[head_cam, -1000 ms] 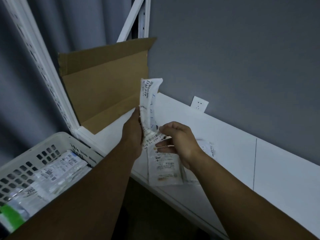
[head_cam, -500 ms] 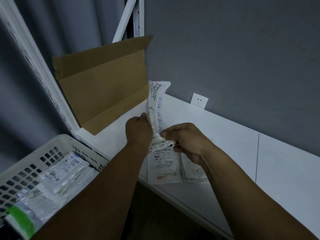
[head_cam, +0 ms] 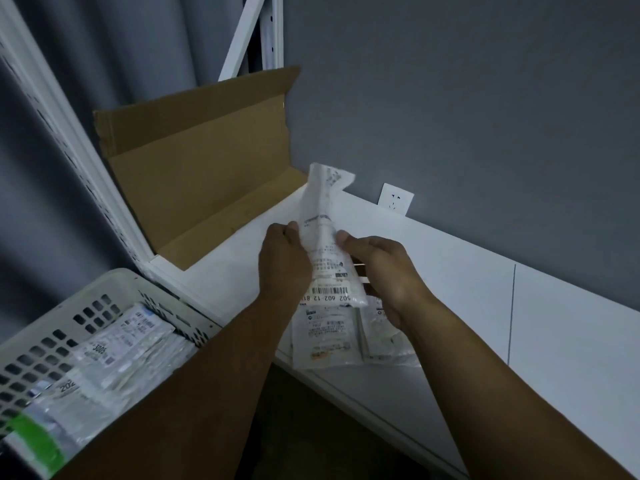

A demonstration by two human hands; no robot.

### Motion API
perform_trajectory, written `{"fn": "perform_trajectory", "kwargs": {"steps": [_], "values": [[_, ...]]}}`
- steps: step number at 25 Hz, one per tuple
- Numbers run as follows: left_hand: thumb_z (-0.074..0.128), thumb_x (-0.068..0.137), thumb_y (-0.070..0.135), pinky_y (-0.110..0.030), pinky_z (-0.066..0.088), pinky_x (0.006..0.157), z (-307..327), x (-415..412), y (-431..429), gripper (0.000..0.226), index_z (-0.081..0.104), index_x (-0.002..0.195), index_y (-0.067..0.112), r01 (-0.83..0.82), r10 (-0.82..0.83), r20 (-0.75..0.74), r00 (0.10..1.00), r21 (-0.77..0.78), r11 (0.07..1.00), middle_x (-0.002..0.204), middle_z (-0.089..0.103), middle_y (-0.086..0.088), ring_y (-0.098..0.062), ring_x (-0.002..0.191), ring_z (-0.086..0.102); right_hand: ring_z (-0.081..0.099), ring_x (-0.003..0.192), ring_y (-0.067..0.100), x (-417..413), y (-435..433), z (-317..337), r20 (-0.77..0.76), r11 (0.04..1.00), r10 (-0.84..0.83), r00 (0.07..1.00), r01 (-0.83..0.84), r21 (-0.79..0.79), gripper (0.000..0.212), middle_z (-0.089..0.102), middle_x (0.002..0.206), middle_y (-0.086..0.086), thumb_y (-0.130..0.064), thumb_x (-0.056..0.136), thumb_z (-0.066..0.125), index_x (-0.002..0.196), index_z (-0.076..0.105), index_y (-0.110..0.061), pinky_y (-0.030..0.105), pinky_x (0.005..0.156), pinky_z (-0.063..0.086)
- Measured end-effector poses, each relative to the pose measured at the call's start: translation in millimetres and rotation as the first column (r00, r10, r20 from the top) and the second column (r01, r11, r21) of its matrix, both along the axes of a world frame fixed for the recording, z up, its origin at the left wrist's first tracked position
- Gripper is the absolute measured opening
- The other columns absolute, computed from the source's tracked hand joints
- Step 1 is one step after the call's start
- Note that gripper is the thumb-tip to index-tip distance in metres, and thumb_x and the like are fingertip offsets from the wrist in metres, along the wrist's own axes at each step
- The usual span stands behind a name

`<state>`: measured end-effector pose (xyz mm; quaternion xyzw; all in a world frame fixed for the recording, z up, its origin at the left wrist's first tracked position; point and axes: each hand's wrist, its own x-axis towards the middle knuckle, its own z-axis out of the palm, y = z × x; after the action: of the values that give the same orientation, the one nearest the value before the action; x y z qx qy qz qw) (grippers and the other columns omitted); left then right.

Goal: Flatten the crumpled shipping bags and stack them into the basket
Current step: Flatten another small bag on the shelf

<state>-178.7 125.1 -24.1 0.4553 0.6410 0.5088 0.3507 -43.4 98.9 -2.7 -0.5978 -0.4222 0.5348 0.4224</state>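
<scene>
A crumpled white shipping bag (head_cam: 325, 233) with a barcode label is held upright above the white shelf (head_cam: 460, 271). My left hand (head_cam: 282, 261) grips its left edge and my right hand (head_cam: 377, 271) grips its right edge. Under the hands two more white bags lie on the shelf near its front edge, one (head_cam: 325, 336) flat with a printed label, the other (head_cam: 388, 341) partly hidden by my right wrist. At the lower left stands a white perforated basket (head_cam: 52, 334) holding a stack of flattened bags (head_cam: 114, 362).
A brown cardboard sheet (head_cam: 194, 168) leans against the white rack upright (head_cam: 69, 133) at the shelf's left end. A wall socket (head_cam: 395, 199) sits on the grey wall behind. The shelf runs on to the right.
The held bag has been turned so its barcode now faces me at the bottom. Both hands have shifted to its side edges and spread it wider.
</scene>
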Motion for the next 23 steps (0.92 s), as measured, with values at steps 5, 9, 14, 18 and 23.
{"fn": "perform_trajectory", "kwargs": {"steps": [5,9,14,18,23], "values": [[0.036,0.106,0.031,-0.020,0.042,0.059,-1.3,6.4,-1.5,0.032,0.054,0.100,0.006,0.115,-0.118,-0.072,0.990,-0.049,0.992,0.084,0.055,-0.001,-0.012,0.075,0.055,0.076,0.078,0.032,-1.6,0.8,5.0,-0.061,0.999,-0.045,0.997,0.045,-0.005,0.036,0.076,0.089,0.019,-0.029,0.087,0.077,0.094,0.068,0.005,0.041,0.069,0.064],[0.039,0.105,0.029,-0.033,0.047,0.069,-2.2,10.2,-0.8,0.030,0.056,0.091,0.009,0.070,-0.083,-0.115,0.990,-0.112,0.991,0.090,0.061,-0.008,-0.018,0.076,0.057,0.074,0.082,0.040,1.4,2.3,-0.5,-0.083,0.992,-0.114,0.990,0.118,0.048,0.023,0.074,0.094,0.025,-0.012,0.089,0.073,0.100,0.066,0.007,0.059,0.072,0.060],[0.063,0.090,0.049,-0.041,0.059,0.079,9.8,-2.8,8.3,0.037,0.074,0.091,0.013,0.228,-0.155,0.450,0.879,-0.113,0.967,0.092,0.076,-0.005,-0.027,0.084,0.072,0.074,0.086,0.040,6.1,-3.2,-1.6,-0.016,0.990,0.109,0.994,-0.110,-0.089,0.025,0.076,0.092,0.021,-0.010,0.085,0.077,0.104,0.069,0.006,0.060,0.081,0.058],[0.077,0.081,0.037,-0.048,0.059,0.086,6.1,-2.1,5.0,0.037,0.075,0.101,0.006,0.288,-0.204,0.504,0.839,-0.093,0.953,0.097,0.076,-0.010,-0.030,0.091,0.074,0.075,0.089,0.033,4.8,-0.3,-2.0,-0.026,0.990,0.106,0.994,-0.107,-0.086,0.054,0.076,0.097,0.017,-0.043,0.085,0.076,0.107,0.068,0.006,0.049,0.089,0.059],[0.080,0.081,0.021,-0.036,0.060,0.071,3.3,2.1,4.9,0.028,0.070,0.101,0.003,0.247,-0.172,0.509,0.844,-0.084,0.965,0.098,0.076,-0.008,-0.024,0.085,0.075,0.075,0.089,0.035,4.9,2.0,-6.7,-0.123,0.996,-0.043,0.991,0.052,0.069,0.028,0.077,0.098,0.017,-0.022,0.094,0.070,0.102,0.070,0.005,0.048,0.080,0.062]]}}
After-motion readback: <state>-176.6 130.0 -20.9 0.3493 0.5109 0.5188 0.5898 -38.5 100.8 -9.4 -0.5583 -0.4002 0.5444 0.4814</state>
